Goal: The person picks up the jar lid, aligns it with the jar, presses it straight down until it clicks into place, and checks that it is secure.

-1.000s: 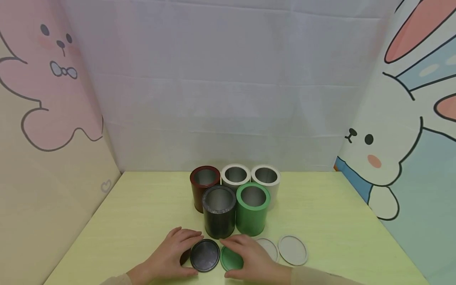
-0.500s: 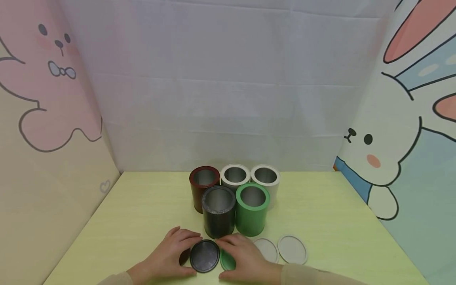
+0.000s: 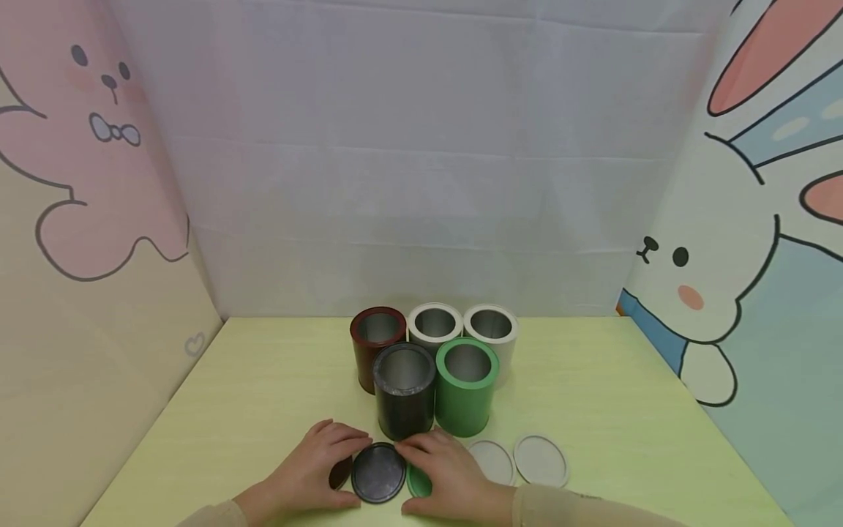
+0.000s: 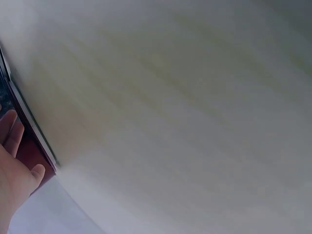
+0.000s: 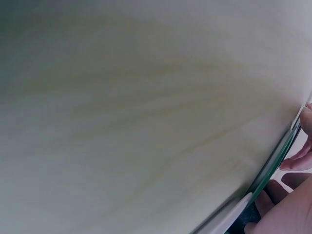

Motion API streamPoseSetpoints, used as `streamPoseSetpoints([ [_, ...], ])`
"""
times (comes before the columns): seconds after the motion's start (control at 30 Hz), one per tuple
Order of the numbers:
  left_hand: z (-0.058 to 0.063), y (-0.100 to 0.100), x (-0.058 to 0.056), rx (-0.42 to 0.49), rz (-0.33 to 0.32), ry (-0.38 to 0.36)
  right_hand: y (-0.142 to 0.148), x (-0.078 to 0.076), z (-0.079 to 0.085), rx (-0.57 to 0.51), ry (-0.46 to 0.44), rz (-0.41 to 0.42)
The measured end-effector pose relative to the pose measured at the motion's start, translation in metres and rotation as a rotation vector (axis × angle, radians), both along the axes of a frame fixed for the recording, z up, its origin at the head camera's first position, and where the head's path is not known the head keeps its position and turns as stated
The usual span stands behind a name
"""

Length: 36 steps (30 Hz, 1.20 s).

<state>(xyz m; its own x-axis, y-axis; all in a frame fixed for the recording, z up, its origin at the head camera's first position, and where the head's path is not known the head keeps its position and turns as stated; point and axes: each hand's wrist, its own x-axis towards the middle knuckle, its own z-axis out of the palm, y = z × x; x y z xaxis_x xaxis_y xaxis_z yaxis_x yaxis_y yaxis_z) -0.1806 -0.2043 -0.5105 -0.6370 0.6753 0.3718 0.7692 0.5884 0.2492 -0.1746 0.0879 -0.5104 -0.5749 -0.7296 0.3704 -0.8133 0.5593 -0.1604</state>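
Several round lids lie in a row on the table. My left hand [image 3: 312, 467] is spread over the dark red lid [image 3: 340, 474], its fingertips and thumb reaching toward the left side of the black lid [image 3: 378, 473]. On the other side, my right hand [image 3: 454, 476] covers most of the green lid [image 3: 418, 481], with its fingers and thumb reaching toward the black lid's right edge. The left wrist view shows the dark red lid's edge [image 4: 36, 156] beside a hand. In the right wrist view the green lid [image 5: 268, 176] appears edge-on near fingers.
Open-topped cans stand close together behind the lids: black [image 3: 405, 410] and green [image 3: 465, 402] in front, dark red [image 3: 366, 366] and two white ones [image 3: 435, 322] behind. Two white lids [image 3: 541, 461] lie right of my right hand. A pale cloth [image 3: 421, 161] hangs at the back.
My right hand has shifted slightly left, covering more of the green lid and nearing the black lid. My left hand has barely moved. The cans have stayed in place.
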Motion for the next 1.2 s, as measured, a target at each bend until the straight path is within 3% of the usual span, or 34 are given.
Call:
streamPoseSetpoints([
  [0.2, 0.0004, -0.001, -0.0005, -0.012, -0.01, -0.01, -0.0015, 0.0009, 0.0008, 0.012, 0.04, 0.0],
  [0.47, -0.0006, 0.0, -0.0044, 0.02, -0.096, 0.05, -0.0038, 0.0007, 0.0003, 0.011, 0.063, 0.004],
  [0.73, 0.0, -0.0002, -0.0046, 0.044, -0.13, 0.007, -0.0067, 0.0018, 0.0033, 0.034, 0.05, 0.01],
  [0.9, 0.0005, 0.0006, -0.0036, 0.055, -0.124, 0.011, -0.0077, 0.0019, 0.0043, 0.018, 0.022, 0.015],
  [1.2, 0.0009, 0.0022, -0.0018, 0.152, -0.122, 0.027, -0.0071, 0.0013, 0.0043, -0.084, -0.081, 0.002],
])
